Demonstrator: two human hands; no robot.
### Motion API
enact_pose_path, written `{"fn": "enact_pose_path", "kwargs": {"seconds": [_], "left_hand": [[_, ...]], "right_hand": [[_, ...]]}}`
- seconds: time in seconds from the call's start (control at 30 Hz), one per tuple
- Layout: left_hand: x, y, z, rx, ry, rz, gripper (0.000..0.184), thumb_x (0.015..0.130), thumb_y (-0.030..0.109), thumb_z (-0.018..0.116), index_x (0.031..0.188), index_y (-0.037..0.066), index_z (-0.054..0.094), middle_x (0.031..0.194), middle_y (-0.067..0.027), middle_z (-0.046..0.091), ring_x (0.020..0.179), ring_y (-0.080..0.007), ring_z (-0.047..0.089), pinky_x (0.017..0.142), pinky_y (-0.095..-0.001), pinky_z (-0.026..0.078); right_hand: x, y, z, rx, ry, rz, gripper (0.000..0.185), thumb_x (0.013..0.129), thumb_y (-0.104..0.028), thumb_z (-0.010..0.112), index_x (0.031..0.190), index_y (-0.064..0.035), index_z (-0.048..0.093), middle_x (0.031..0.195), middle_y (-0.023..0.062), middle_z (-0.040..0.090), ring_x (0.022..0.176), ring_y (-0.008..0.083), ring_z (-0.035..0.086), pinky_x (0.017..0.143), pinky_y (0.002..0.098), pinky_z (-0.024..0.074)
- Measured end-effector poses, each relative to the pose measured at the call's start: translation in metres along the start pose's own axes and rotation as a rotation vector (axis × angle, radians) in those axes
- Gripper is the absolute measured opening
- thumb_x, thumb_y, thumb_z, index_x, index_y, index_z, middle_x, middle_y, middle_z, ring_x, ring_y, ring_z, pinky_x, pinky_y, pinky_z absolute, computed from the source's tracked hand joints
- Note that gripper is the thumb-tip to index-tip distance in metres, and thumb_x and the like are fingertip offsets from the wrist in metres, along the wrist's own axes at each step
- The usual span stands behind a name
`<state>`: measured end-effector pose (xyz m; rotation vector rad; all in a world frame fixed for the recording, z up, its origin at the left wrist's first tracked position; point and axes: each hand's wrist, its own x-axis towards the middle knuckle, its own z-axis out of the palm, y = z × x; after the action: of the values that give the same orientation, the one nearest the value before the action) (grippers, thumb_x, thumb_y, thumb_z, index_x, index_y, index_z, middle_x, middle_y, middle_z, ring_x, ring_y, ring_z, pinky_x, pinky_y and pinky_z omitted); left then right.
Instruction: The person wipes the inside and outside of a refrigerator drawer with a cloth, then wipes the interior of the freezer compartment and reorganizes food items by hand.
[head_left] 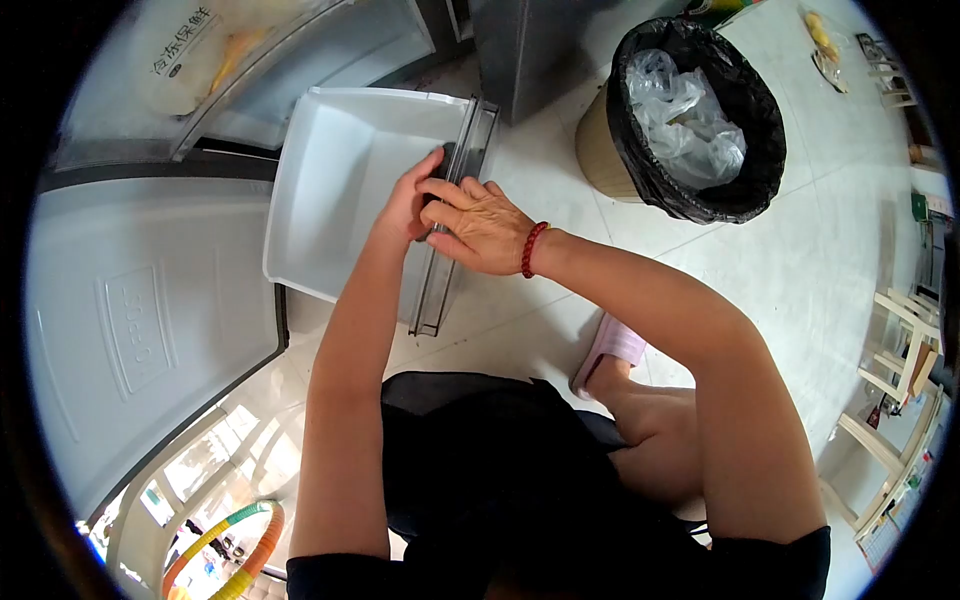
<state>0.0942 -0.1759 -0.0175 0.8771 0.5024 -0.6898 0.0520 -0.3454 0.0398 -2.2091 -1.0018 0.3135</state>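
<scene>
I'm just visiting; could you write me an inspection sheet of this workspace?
Surface: pale, glossy tiled floor.
Job's things: white, box-shaped plastic drawer with a clear, narrow front panel.
Clutter: round beige bin with black plastic liner, holding clear plastic bags.
Hands: bare left hand and right hand, both at the front panel; grip partly hidden.
Cables: nothing seen.
Surroundings: pale grey, dark-edged door panel; multicoloured round hoop.

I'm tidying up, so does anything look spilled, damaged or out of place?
Only the drawer: it seems pulled fully out of the fridge, where drawers normally sit. No spill or damage shows.
</scene>
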Motion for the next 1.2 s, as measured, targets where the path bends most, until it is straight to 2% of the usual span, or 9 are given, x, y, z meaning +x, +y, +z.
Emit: {"fn": "enact_pose_path", "kwargs": {"seconds": [0.13, 0.23, 0.37, 0.67, 0.77, 0.9, 1.0, 1.1, 1.2], "left_hand": [[0.02, 0.021, 0.017, -0.156, -0.114, 0.027, 0.044, 0.091, 0.048, 0.057, 0.108, 0.008, 0.064, 0.098, -0.008, 0.068, 0.083, -0.0239, 0.066, 0.075, -0.0368, 0.054], [0.023, 0.015, 0.016, -0.17, -0.118, 0.026, 0.045, 0.091, 0.049, 0.056, 0.108, 0.008, 0.064, 0.1, -0.0085, 0.068, 0.084, -0.0246, 0.066, 0.076, -0.0367, 0.054], [0.015, 0.006, 0.01, -0.082, -0.051, -0.026, 0.046, 0.091, 0.049, 0.055, 0.11, 0.007, 0.063, 0.098, -0.0084, 0.068, 0.085, -0.0242, 0.065, 0.077, -0.0365, 0.054], [-0.043, -0.02, -0.034, 0.048, 0.069, -0.068, 0.038, 0.094, 0.041, 0.053, 0.112, 0.008, 0.061, 0.102, -0.0057, 0.065, 0.091, -0.0194, 0.063, 0.083, -0.0333, 0.05], [-0.07, -0.015, -0.039, 0.182, 0.099, -0.246, 0.039, 0.093, 0.04, 0.054, 0.114, 0.008, 0.061, 0.106, -0.0057, 0.065, 0.093, -0.018, 0.062, 0.083, -0.033, 0.05], [-0.088, -0.011, -0.041, 0.478, 0.115, -0.376, 0.046, 0.092, 0.043, 0.054, 0.118, 0.005, 0.061, 0.11, -0.007, 0.065, 0.095, -0.0163, 0.062, 0.085, -0.0318, 0.049], [-0.093, -0.009, -0.039, 0.672, 0.042, -0.421, 0.05, 0.093, 0.045, 0.052, 0.118, 0.002, 0.06, 0.11, -0.0078, 0.064, 0.094, -0.0156, 0.061, 0.086, -0.0302, 0.047], [-0.092, 0.001, -0.027, 1.159, 0.031, -0.378, 0.051, 0.093, 0.046, 0.051, 0.113, 0.001, 0.062, 0.104, -0.0088, 0.065, 0.09, -0.0152, 0.06, 0.085, -0.0283, 0.046], [-0.085, -0.003, -0.045, 1.194, -0.001, -0.386, 0.048, 0.093, 0.046, 0.051, 0.105, 0.001, 0.063, 0.095, -0.0094, 0.065, 0.086, -0.0159, 0.059, 0.084, -0.0276, 0.046]], "right_hand": [[-0.001, 0.008, 0.001, 0.057, 0.018, -0.011, 0.017, 0.092, -0.029, 0.051, 0.103, -0.0166, 0.052, 0.139, 0.0063, 0.038, 0.102, 0.0282, 0.045, 0.088, 0.0432, 0.0364], [-0.002, 0.012, 0.001, 0.054, 0.001, -0.007, 0.019, 0.092, -0.031, 0.051, 0.104, -0.0162, 0.053, 0.139, 0.0047, 0.039, 0.104, 0.0272, 0.046, 0.088, 0.0428, 0.0365], [-0.002, 0.007, -0.005, 0.077, -0.093, 0.027, 0.016, 0.093, -0.028, 0.049, 0.104, -0.0167, 0.053, 0.14, 0.0037, 0.039, 0.105, 0.027, 0.046, 0.09, 0.0434, 0.0356], [0.004, 0.004, 0.0, 0.058, -0.105, 0.081, 0.019, 0.096, -0.03, 0.049, 0.106, -0.0158, 0.056, 0.138, 0.0035, 0.042, 0.118, 0.0264, 0.044, 0.098, 0.044, 0.0335], [0.004, 0.003, 0.003, 0.035, -0.087, 0.084, 0.021, 0.098, -0.031, 0.046, 0.107, -0.0152, 0.056, 0.137, 0.0047, 0.043, 0.12, 0.0261, 0.044, 0.1, 0.0442, 0.0331], [0.005, 0.003, 0.002, 0.026, -0.094, 0.082, 0.023, 0.098, -0.032, 0.044, 0.108, -0.0148, 0.056, 0.138, 0.0057, 0.042, 0.12, 0.0266, 0.044, 0.1, 0.0447, 0.0331], [0.007, 0.004, 0.003, 0.015, -0.108, 0.091, 0.024, 0.098, -0.031, 0.044, 0.109, -0.0147, 0.056, 0.138, 0.0062, 0.043, 0.12, 0.0272, 0.044, 0.1, 0.0451, 0.0337], [0.01, 0.003, 0.008, 0.014, -0.085, 0.09, 0.023, 0.098, -0.03, 0.043, 0.11, -0.0144, 0.056, 0.137, 0.0068, 0.043, 0.12, 0.0279, 0.044, 0.1, 0.0449, 0.0344], [0.017, 0.002, 0.012, 0.034, -0.063, 0.068, 0.023, 0.098, -0.029, 0.043, 0.11, -0.0136, 0.056, 0.136, 0.0078, 0.044, 0.12, 0.0287, 0.045, 0.1, 0.0441, 0.0346]]}}
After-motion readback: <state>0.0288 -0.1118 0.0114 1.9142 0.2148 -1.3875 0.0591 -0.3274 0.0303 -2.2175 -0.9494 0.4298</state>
